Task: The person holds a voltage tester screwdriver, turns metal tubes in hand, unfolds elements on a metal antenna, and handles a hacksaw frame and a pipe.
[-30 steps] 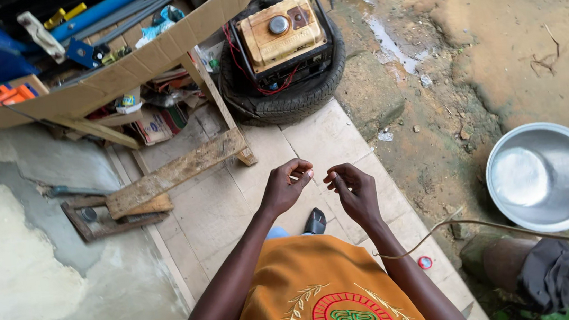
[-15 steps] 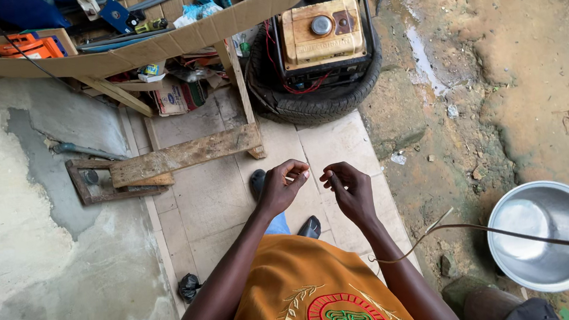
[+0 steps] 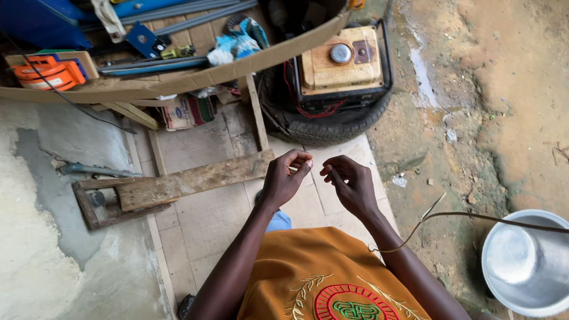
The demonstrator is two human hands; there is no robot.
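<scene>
— From the head camera, what are the hands doing?

— Both are raised in front of the person, close together over the pale tiled floor (image 3: 214, 222). The left hand (image 3: 285, 178) has its fingertips pressed together in a pinch, and so does the right hand (image 3: 346, 183). Whatever they pinch is too fine to make out; it may be a thin strand between them, but I cannot tell.

— Do the hands touch?

— No, a small gap stays between the fingertips, which point toward each other.

— What lies around them?

— Just beyond the hands sits a worn tan generator (image 3: 341, 68) resting inside a black tyre (image 3: 326, 127). To the left a rough wooden plank (image 3: 189, 182) lies across the tiles, near the left hand. Above it a cardboard tray (image 3: 152, 86) holds tools, among them an orange tape measure (image 3: 47, 73) and a blue case (image 3: 41, 20).

— And on the right?

— A shiny metal bowl (image 3: 535, 264) stands on the bare earth, well apart from the hands. A thin dark wire (image 3: 513, 221) runs over its rim toward the person's right forearm. An orange garment (image 3: 317, 282) with a round red emblem covers the lap.
</scene>
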